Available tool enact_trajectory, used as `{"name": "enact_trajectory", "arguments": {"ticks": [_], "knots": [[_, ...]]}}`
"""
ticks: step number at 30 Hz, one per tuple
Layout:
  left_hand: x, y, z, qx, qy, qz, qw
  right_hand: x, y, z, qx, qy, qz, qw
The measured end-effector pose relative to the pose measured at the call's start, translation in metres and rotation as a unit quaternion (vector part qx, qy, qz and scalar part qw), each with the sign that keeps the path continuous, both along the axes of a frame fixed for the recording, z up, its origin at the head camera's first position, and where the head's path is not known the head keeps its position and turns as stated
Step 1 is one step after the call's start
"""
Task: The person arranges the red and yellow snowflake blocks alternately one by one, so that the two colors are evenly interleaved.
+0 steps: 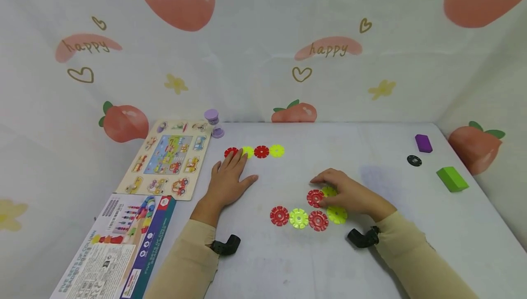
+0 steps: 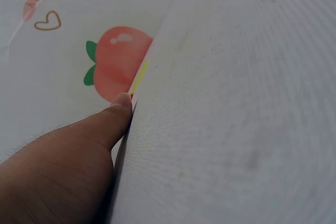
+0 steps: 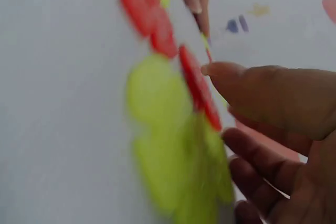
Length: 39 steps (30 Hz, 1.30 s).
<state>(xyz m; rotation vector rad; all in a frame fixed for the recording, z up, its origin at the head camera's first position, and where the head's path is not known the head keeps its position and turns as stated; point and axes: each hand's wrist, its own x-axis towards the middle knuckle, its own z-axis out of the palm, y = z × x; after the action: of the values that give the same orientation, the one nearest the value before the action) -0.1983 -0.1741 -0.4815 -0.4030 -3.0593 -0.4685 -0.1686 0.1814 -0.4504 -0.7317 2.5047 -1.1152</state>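
My left hand (image 1: 226,182) lies flat with spread fingers, their tips over the red disc (image 1: 230,152) and yellow disc (image 1: 247,151) at the left of a row of notched plastic discs. That row continues with another red disc (image 1: 261,152) and a yellow one (image 1: 276,151). Nearer me, my right hand (image 1: 350,194) curls thumb and fingers around a red notched disc (image 1: 315,198), which looks tilted in the right wrist view. A yellow disc (image 1: 329,191) beside it is partly hidden by that hand. Just below runs a second row: red (image 1: 279,216), yellow (image 1: 298,218), red (image 1: 318,221), yellow (image 1: 337,215).
At the left are a wooden picture puzzle (image 1: 169,159) and a toy box (image 1: 115,248); a purple hourglass (image 1: 214,123) stands at the puzzle's corner. To the right lie a purple block (image 1: 423,143), a black disc (image 1: 414,160) and a green block (image 1: 452,179).
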Motion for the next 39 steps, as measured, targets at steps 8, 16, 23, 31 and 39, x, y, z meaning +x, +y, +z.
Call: {"name": "enact_trajectory", "arguments": {"ticks": [8, 16, 23, 31, 39], "knots": [[0.0, -0.001, 0.0, 0.004, 0.006, -0.005, 1.0, 0.0, -0.002, -0.002, 0.006, 0.014, -0.015, 1.0], [-0.001, -0.002, 0.0, 0.002, 0.005, -0.002, 1.0, -0.011, -0.017, 0.015, -0.093, -0.036, -0.094, 0.991], [0.0, -0.001, 0.0, 0.002, 0.006, -0.003, 1.0, -0.052, -0.032, 0.017, -0.131, -0.085, -0.154, 0.976], [0.0, 0.0, 0.0, 0.003, 0.003, -0.003, 1.0, -0.09, -0.044, 0.008, -0.103, -0.125, -0.214, 0.963], [-0.002, -0.001, 0.0, -0.001, 0.002, -0.004, 1.0, -0.091, -0.053, 0.016, 0.153, 0.052, -0.099, 0.982]]}}
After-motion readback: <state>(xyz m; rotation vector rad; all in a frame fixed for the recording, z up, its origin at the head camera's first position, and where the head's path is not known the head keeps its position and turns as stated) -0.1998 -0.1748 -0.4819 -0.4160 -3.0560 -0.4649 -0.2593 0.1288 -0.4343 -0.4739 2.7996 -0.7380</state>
